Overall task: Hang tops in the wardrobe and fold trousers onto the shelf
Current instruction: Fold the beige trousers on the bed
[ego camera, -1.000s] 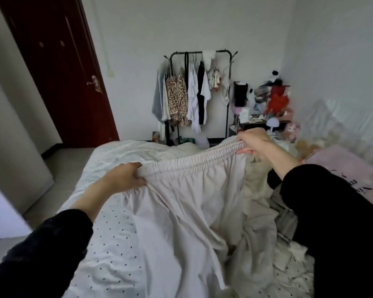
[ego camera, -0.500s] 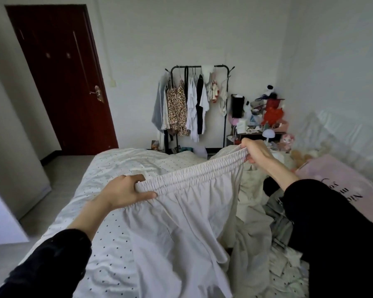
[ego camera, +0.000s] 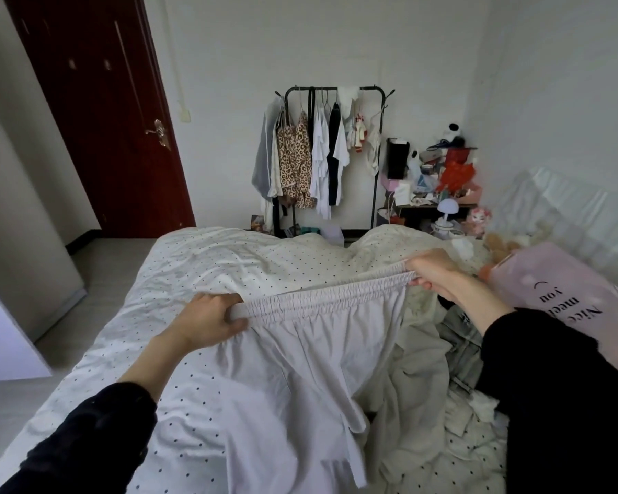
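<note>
A pair of pale grey-white trousers [ego camera: 300, 369] with an elastic waistband is stretched out low over the bed. My left hand [ego camera: 207, 320] grips the waistband's left end. The right end is pinched by my right hand [ego camera: 434, 274]. The legs hang down and lie on the dotted bedcover [ego camera: 211, 265]. A black clothes rail [ego camera: 330, 155] with several hung tops stands against the far wall.
A heap of other clothes [ego camera: 429, 386] lies on the bed's right side, by a pink pillow [ego camera: 568, 297]. A cluttered side table [ego camera: 436, 187] stands right of the rail. A dark red door [ego camera: 97, 112] is at the left, with bare floor beside the bed.
Both hands have lowered the stretched waistband towards the bed. The trouser legs now rest more on the bedcover.
</note>
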